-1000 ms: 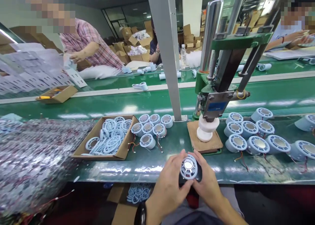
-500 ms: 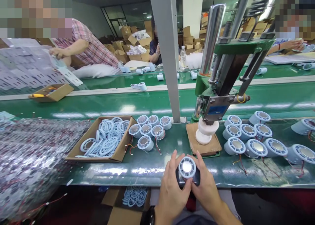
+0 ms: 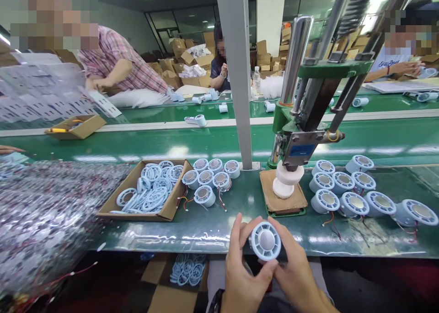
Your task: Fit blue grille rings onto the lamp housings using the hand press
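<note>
Between both hands, near the table's front edge, is a round light-blue motor housing with a slotted ring and a silver disc facing up. My left hand grips its left and lower side with fingers and thumb. My right hand is wrapped round its right side. Just beyond the hands, a white round fixture rests on a brown pad beneath the green press. Similar housings stand to the left of the press, and several more stand to its right.
A cardboard box of blue rings is at left, beside a pile of wired parts. A grey post rises behind. Another box of rings sits below the table. People work across the green belt.
Both hands have tilted the housing and brought it slightly closer to the camera, so its ringed face shows larger. The view has shifted a little. The person in plaid has moved an arm.
</note>
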`<state>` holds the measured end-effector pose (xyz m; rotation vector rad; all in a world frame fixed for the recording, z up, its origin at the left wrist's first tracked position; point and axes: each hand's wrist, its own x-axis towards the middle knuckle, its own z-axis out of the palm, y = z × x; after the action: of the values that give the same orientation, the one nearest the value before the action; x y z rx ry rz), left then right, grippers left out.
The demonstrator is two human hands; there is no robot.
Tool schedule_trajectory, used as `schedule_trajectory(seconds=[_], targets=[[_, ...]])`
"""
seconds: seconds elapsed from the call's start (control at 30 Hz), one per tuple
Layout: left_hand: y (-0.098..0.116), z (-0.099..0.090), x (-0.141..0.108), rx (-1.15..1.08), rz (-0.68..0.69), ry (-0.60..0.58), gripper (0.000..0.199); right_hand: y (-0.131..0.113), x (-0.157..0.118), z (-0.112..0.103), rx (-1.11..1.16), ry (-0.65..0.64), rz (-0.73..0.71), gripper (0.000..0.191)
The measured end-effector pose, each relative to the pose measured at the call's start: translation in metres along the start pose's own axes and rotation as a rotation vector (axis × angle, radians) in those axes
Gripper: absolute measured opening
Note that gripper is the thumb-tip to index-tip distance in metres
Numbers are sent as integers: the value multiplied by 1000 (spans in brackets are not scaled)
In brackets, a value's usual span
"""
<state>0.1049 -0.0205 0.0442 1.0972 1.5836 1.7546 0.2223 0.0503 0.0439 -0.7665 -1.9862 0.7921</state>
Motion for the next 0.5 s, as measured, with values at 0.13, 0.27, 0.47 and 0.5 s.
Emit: schedule_trajectory(seconds=[0.13, 0.27, 0.47, 0.5], targets=[[19, 3, -10, 10, 57, 48, 91, -19, -4, -13, 112, -54, 52, 72], [26, 2, -13, 59, 107, 56, 85, -24, -9, -16, 192, -110, 144, 67], [16, -1, -16, 148, 160, -11, 73, -25, -6, -13, 204, -28, 66, 68], [14, -1, -17, 161, 157, -14, 72, -25, -6, -12, 204, -9, 47, 69]])
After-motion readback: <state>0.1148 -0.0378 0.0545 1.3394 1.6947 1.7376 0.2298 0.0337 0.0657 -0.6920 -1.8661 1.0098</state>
